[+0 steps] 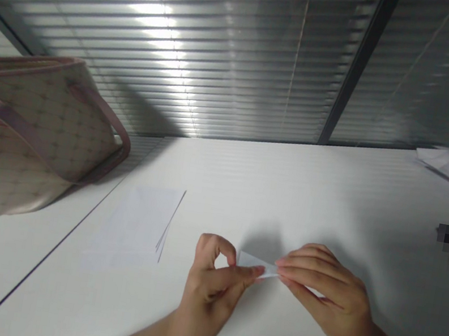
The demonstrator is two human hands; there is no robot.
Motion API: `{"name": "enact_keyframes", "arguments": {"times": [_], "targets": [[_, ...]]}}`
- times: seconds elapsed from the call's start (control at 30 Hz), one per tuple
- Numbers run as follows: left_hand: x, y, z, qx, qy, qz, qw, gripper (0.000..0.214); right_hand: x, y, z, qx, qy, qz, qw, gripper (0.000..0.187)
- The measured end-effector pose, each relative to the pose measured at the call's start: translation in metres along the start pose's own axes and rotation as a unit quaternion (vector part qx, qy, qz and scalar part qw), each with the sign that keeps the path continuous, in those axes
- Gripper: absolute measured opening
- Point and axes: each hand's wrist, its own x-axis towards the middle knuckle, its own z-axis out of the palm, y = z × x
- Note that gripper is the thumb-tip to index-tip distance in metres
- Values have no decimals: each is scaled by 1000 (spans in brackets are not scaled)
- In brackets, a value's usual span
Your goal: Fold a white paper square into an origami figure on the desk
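Left hand point(210, 289) angles in, one finger hooked, thumb pressing the folded paper point(251, 261) — and the right hand point(328, 294), fingers bunched, pinches its other end, over the white table point(256, 185). Tabletop runs ahead to the blinds point(241, 67); sheets point(138, 222) lie leftward. The paper's long axis runs crosswise, narrowing rightward.
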Motion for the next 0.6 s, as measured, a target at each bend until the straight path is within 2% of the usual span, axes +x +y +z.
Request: {"name": "enact_keyframes", "arguments": {"times": [0.2,0.33,0.4,0.47,0.53,0.6], "targets": [[-2,7,-2,-19,-28,41,999,31,-3,-3,5,10,-13,4,1000,28],[-5,1,-5,-35,-3,29,999,33,-8,0,3,27,-20,42,999,38],[-6,-3,-8,-44,15,12,999,32,-10,4,0,45,-15,113,992,40],[-5,-6,-11,-49,40,6,998,31,-11,7,-3,80,-2,220,972,41],[-3,-7,-12,-50,61,12,997,32,-10,10,-5,141,-9,335,932,42],[-1,-6,-12,-47,64,24,997,33,-8,10,-6,222,-44,422,878,44]]}}
